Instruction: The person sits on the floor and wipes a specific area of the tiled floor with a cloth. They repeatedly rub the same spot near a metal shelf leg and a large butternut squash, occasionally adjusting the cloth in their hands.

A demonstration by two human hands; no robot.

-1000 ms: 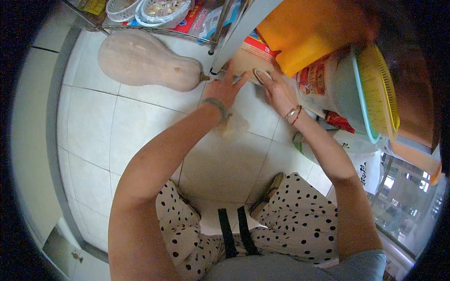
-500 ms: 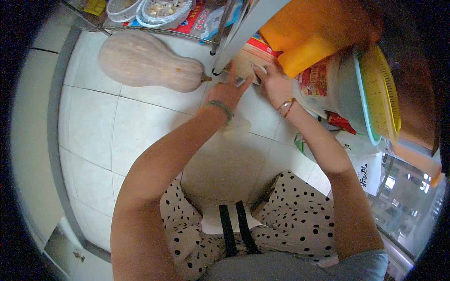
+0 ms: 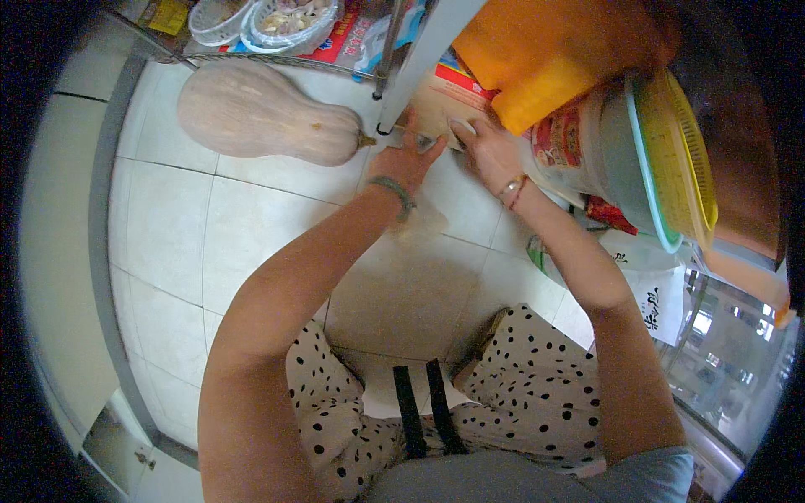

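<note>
Sitting up front, beige package (image 3: 444,102): beyond the wrists, between grey post (image 3: 426,63) and orange sheet (image 3: 537,63); long axis unclear.
Right hand (image 3: 493,158): right at its near edge, fingers bent; gripping or not, can't tell!
Left hand (image 3: 402,163): fingers fanned, clasping nothing visible, about as close.
Package face: pale, red band farther up.

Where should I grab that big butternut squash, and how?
Probably round the neck, from above, just left of the stem: the butternut squash lies on its side, this slimmer part toward the left hand; the rounded end looks too fat.
</note>
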